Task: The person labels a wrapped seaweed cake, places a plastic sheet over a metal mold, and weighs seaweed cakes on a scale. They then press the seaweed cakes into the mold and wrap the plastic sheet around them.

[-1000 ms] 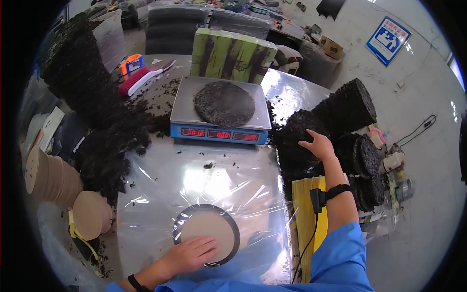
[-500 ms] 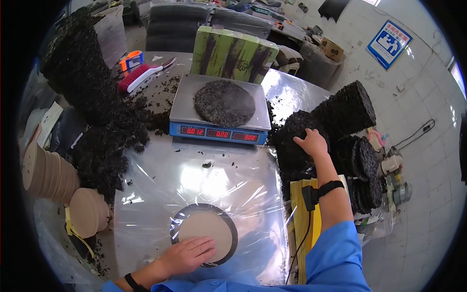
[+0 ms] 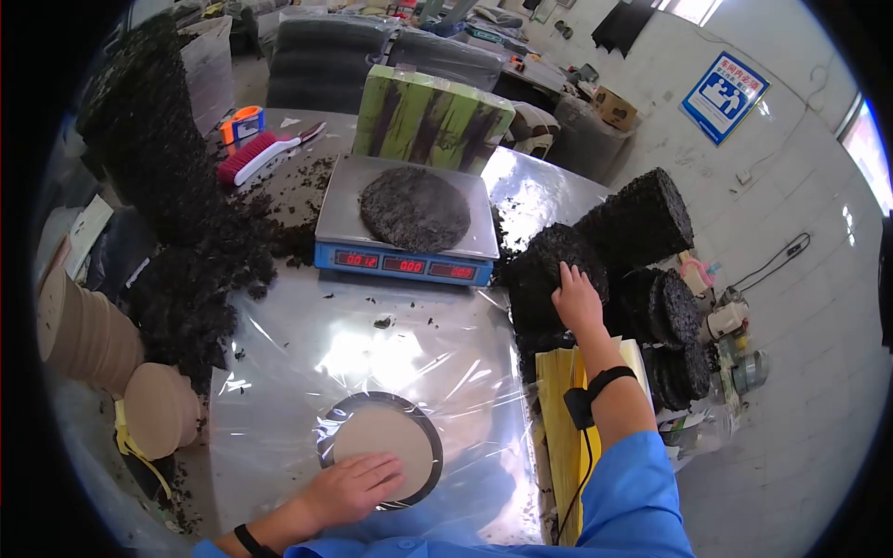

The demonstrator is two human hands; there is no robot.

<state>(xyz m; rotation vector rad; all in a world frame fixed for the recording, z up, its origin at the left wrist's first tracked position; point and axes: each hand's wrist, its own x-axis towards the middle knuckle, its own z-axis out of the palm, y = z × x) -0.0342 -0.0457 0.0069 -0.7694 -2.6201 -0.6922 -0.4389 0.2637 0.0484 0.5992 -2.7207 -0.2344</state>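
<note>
My left hand (image 3: 361,485) lies flat, fingers stretched out, on a beige round disc (image 3: 395,435). A dark ring (image 3: 432,476) surrounds the disc, and clear plastic film (image 3: 279,437) spreads over the metal table around it. My right hand (image 3: 577,296) rests with extended fingers on a stack of black, flaky round sheets (image 3: 549,270); its fingertips touch the top one. A similar black round sheet (image 3: 415,209) sits on the pan of a blue digital scale (image 3: 405,267), whose left display seems to read 0.012.
Loose black flakes (image 3: 186,298) lie heaped at left beside a tall black stack (image 3: 139,130). Beige disc stacks (image 3: 160,409) stand at lower left. A red brush (image 3: 260,153), orange tape dispenser (image 3: 244,125) and green box (image 3: 428,116) are behind. Yellow sheets (image 3: 558,391) stand below my right forearm.
The view has shifted slightly. My right hand has turned on the black stack, its fingers now pointing away from me rather than to the left. My left hand stays on the beige disc.
</note>
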